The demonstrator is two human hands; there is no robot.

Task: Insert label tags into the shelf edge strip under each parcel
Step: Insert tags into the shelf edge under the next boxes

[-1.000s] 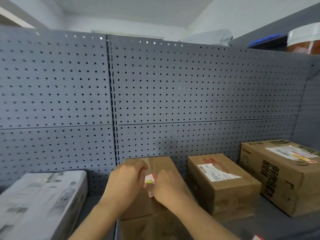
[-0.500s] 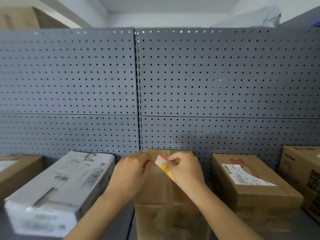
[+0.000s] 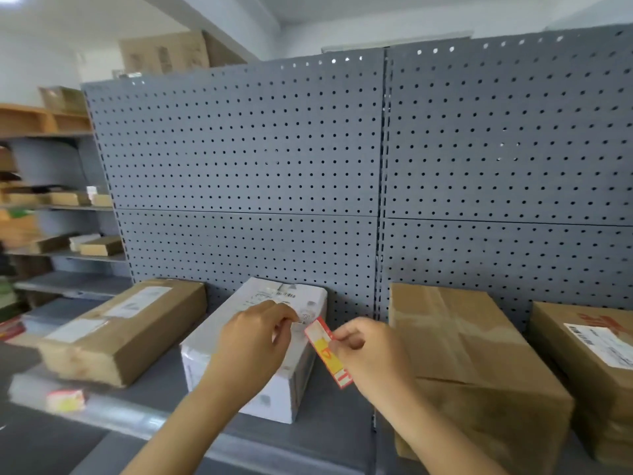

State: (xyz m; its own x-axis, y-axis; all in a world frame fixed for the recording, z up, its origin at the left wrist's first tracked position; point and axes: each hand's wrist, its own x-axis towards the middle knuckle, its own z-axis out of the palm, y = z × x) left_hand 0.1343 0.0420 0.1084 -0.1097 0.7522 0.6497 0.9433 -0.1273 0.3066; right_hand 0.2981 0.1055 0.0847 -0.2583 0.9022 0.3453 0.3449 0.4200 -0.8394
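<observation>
- Lower left: inserted tag sat in the edge strip.
- Centre: right hand pinched a loose tag, not yet placed.
- Left hand curled; contents unclear.

red-and-yellow label tag, tilted, pinched by right hand, beside white parcel

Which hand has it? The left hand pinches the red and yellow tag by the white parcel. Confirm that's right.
Not right: it is the right hand that pinches the red and yellow tag by the white parcel. The head view shows it.
</observation>
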